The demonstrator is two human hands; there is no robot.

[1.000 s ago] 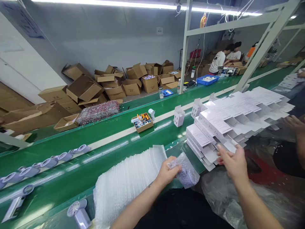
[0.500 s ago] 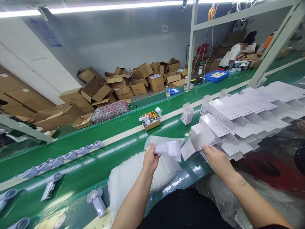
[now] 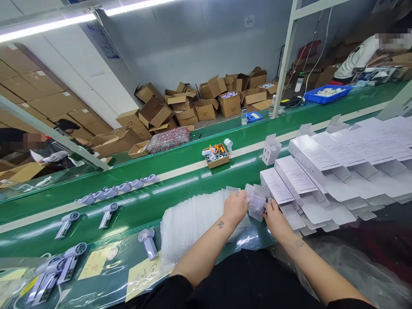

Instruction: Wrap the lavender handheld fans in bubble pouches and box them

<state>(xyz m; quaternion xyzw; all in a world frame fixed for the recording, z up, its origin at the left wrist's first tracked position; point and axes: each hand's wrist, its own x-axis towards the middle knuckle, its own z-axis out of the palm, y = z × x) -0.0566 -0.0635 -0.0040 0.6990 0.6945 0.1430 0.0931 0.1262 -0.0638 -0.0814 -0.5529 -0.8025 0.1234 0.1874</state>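
My left hand (image 3: 236, 209) is closed on a pale purple handheld fan in a clear bubble bag (image 3: 255, 202). The bagged fan lies against the open end of a small white box (image 3: 257, 216), partly hidden by my fingers; I cannot tell how far inside it is. At the box's right side, my right hand (image 3: 276, 219) grips it with bent fingers. Below my left hand lies a thick stack of clear bubble bags (image 3: 193, 221). Rows of open white boxes (image 3: 322, 159) lie just beyond my right hand.
An unwrapped purple fan (image 3: 148, 243) lies left of the bags, with several more fans (image 3: 119, 189) along the green conveyor (image 3: 180, 184). A small carton of parts (image 3: 217, 161) and an upright white box (image 3: 271, 150) stand ahead. Co-workers (image 3: 357, 60) are across the line.
My left hand has brought the bagged fan right to the white box, and the two now meet. My right hand stays at the box. The view has turned left.
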